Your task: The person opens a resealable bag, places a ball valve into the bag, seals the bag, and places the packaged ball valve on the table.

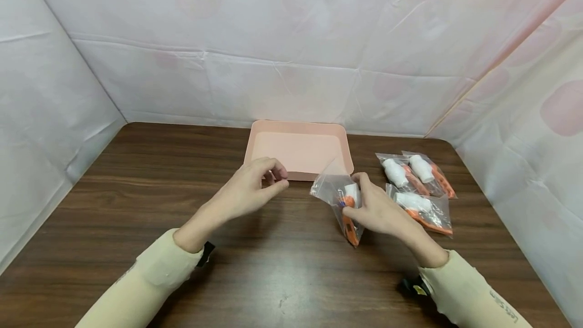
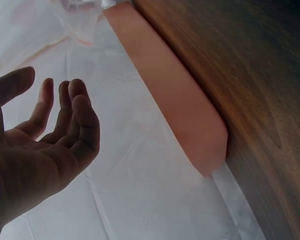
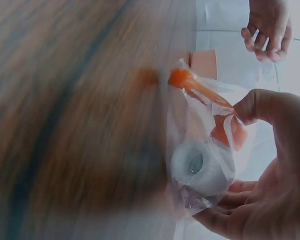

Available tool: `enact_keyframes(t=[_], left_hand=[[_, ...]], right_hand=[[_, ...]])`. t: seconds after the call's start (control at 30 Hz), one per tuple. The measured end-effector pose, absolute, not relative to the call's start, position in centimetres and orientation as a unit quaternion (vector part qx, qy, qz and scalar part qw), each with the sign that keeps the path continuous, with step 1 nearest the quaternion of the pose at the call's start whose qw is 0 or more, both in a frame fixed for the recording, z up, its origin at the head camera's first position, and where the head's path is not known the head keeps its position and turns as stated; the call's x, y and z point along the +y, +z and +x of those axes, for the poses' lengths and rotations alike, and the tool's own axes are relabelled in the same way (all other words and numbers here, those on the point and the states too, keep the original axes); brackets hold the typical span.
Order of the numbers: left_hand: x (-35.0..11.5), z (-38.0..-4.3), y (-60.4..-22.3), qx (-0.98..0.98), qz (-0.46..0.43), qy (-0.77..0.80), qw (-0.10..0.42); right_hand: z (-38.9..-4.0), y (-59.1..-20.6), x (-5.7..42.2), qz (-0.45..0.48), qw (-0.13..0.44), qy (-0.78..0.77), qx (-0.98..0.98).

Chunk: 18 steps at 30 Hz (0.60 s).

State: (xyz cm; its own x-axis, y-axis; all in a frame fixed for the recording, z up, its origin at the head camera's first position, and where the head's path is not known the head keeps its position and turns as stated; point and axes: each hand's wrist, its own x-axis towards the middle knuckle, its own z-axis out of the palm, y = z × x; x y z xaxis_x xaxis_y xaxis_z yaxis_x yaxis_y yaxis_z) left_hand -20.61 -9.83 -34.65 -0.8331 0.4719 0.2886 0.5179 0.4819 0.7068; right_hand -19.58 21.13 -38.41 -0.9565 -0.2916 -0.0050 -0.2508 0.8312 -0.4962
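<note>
My right hand point(image 1: 378, 206) grips a clear plastic bag point(image 1: 329, 189) from its right side, thumb on one face and fingers on the other. Inside the bag are a white piece point(image 3: 202, 167) with a round hollow end and an orange piece point(image 1: 349, 228). In the right wrist view the bag stands between thumb and fingers, low over the wood. My left hand point(image 1: 250, 189) hovers left of the bag at the near left corner of a pink tray point(image 1: 298, 126). Its fingers are loosely bent, with nothing between them in the left wrist view.
Three similar bags lie on the right of the dark wooden table point(image 1: 191, 166): a left one point(image 1: 395, 172), a right one point(image 1: 422, 168) and a nearer one point(image 1: 414, 202). White patterned sheeting point(image 1: 291, 65) walls the table at the back and both sides.
</note>
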Motion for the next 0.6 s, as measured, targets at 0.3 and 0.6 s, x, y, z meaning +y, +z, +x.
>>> enact_keyframes(t=[0.3, 0.6], left_hand=[[-10.1, -20.5, -34.9, -0.86, -0.314, -0.401, 0.003], [-10.2, -20.5, -34.9, -0.861, -0.33, -0.388, -0.012]], right_hand=[[-19.5, -38.0, 23.1, -0.096, 0.062, -0.164, 0.98], [-19.5, -37.9, 24.2, -0.069, 0.065, -0.118, 0.988]])
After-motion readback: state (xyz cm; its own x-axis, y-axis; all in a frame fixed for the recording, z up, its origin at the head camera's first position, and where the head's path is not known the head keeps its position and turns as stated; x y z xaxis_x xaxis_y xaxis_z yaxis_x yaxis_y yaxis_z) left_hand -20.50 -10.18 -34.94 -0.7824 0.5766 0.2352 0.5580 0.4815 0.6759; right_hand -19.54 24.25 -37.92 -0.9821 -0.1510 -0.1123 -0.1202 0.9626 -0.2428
